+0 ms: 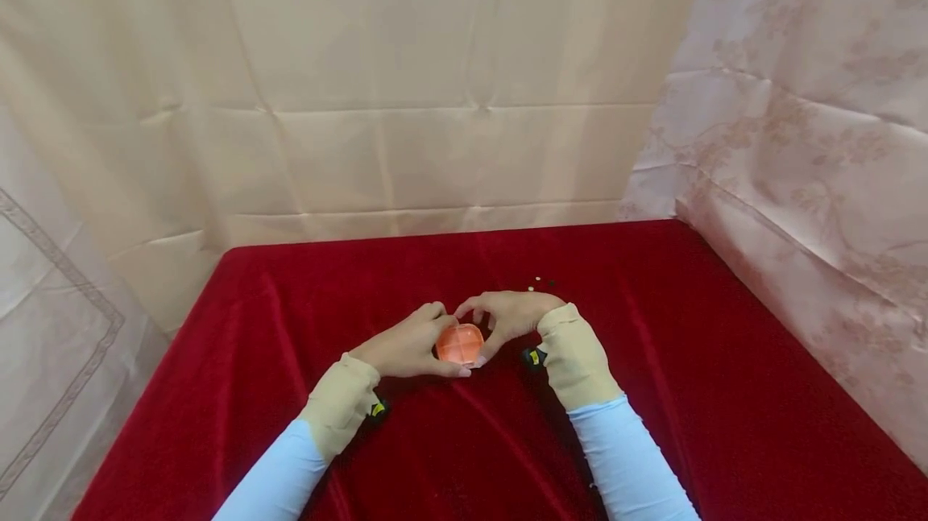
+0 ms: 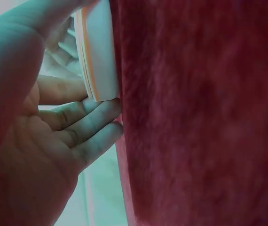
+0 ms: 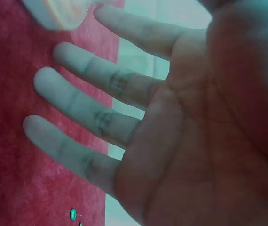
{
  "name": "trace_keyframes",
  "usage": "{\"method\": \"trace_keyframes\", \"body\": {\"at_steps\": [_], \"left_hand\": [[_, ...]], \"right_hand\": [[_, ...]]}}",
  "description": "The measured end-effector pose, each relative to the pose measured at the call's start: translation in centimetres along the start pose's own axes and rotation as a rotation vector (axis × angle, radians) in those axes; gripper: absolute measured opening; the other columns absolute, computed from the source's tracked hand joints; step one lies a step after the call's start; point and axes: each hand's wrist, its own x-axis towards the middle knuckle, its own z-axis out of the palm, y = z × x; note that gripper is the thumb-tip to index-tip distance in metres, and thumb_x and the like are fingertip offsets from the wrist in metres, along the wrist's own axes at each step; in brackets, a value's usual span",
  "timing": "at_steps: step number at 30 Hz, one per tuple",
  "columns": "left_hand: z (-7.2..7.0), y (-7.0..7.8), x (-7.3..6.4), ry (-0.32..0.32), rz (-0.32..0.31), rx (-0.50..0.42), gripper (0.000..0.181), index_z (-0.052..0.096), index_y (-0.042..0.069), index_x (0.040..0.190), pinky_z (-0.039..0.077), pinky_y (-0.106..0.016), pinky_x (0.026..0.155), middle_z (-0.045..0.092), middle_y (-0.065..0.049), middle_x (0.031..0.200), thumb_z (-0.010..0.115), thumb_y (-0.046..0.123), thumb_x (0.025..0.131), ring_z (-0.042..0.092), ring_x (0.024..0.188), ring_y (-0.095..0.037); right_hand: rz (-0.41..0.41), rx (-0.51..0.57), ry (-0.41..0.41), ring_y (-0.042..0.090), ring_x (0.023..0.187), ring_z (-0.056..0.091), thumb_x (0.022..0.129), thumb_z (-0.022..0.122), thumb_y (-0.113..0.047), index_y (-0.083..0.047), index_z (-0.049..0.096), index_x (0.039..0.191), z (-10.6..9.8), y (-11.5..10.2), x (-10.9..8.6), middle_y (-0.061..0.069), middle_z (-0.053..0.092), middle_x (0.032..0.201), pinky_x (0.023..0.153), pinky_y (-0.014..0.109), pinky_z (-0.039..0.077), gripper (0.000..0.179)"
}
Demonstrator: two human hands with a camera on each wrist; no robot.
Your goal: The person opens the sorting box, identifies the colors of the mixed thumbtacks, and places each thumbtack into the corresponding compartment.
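A small rounded box (image 1: 460, 344) has an orange top marked by crossing lines, and white sides seen in the left wrist view. It rests on or just over the red cloth. My left hand (image 1: 413, 344) grips its left side, thumb at the near edge and fingers at the far side. My right hand (image 1: 511, 313) holds the other side between thumb and index finger. In the right wrist view, the remaining fingers (image 3: 84, 106) spread away from the box.
Red velvety cloth (image 1: 348, 287) covers the table. Beyond the right hand lie a few tiny round pieces (image 1: 532, 288); one looks like a green disc (image 3: 73, 214) in the right wrist view. Beige curtain (image 1: 435, 159) hangs behind, and patterned cloth (image 1: 812, 134) on the right.
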Motion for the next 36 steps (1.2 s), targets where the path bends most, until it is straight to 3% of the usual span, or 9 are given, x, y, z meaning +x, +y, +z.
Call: {"method": "trace_keyframes", "body": {"at_steps": [8, 14, 19, 25, 30, 36], "left_hand": [[0.2, 0.4, -0.2, 0.039, 0.037, 0.036, 0.065, 0.068, 0.006, 0.122, 0.041, -0.036, 0.085, 0.055, 0.001, 0.105, 0.083, 0.055, 0.082, 0.048, 0.094, -0.013], [0.1, 0.6, 0.0, 0.050, -0.018, 0.065, 0.059, 0.070, 0.007, 0.110, 0.042, -0.036, 0.084, 0.058, 0.002, 0.099, 0.085, 0.055, 0.080, 0.048, 0.091, -0.013], [0.3, 0.4, 0.3, 0.029, -0.036, 0.092, 0.063, 0.069, 0.004, 0.117, 0.045, -0.035, 0.083, 0.057, 0.001, 0.102, 0.083, 0.055, 0.081, 0.050, 0.090, -0.013], [0.1, 0.1, 0.4, 0.013, -0.084, -0.024, 0.060, 0.068, 0.003, 0.121, 0.049, -0.030, 0.078, 0.056, 0.000, 0.104, 0.086, 0.042, 0.080, 0.052, 0.087, -0.013], [0.1, -0.3, 0.4, 0.039, -0.117, -0.077, 0.054, 0.071, 0.003, 0.110, 0.050, -0.027, 0.070, 0.057, 0.001, 0.095, 0.089, 0.041, 0.077, 0.051, 0.081, -0.011], [0.1, 0.0, 0.4, 0.113, -0.124, -0.100, 0.041, 0.072, 0.009, 0.091, 0.048, -0.026, 0.064, 0.058, 0.001, 0.085, 0.095, 0.036, 0.070, 0.052, 0.076, -0.013]], "right_hand": [[0.028, -0.009, 0.008, 0.014, 0.101, 0.057, 0.067, 0.099, -0.036, -0.017, 0.049, 0.126, 1.4, -1.0, 0.8, 0.000, 0.059, 0.109, 0.089, 0.031, 0.048, 0.080], [0.073, -0.075, 0.073, 0.012, 0.096, 0.055, 0.062, 0.100, -0.036, -0.015, 0.053, 0.113, 2.1, -0.7, 0.9, -0.003, 0.055, 0.106, 0.088, 0.030, 0.048, 0.072], [0.024, -0.067, 0.114, 0.011, 0.089, 0.057, 0.063, 0.099, -0.032, -0.011, 0.057, 0.108, 2.3, -0.1, 0.8, -0.002, 0.059, 0.101, 0.081, 0.028, 0.050, 0.065], [-0.013, -0.108, 0.138, 0.011, 0.087, 0.059, 0.066, 0.099, -0.034, -0.009, 0.062, 0.108, 1.9, -0.3, 1.0, -0.003, 0.062, 0.099, 0.078, 0.027, 0.051, 0.061], [-0.050, -0.170, 0.157, 0.012, 0.088, 0.059, 0.068, 0.097, -0.034, -0.007, 0.064, 0.109, 1.8, -0.7, 1.4, -0.001, 0.063, 0.099, 0.078, 0.027, 0.051, 0.059], [-0.076, -0.248, 0.185, 0.009, 0.083, 0.059, 0.067, 0.095, -0.029, -0.010, 0.068, 0.104, 1.6, -1.2, 1.8, -0.004, 0.065, 0.094, 0.074, 0.025, 0.051, 0.050]]}}
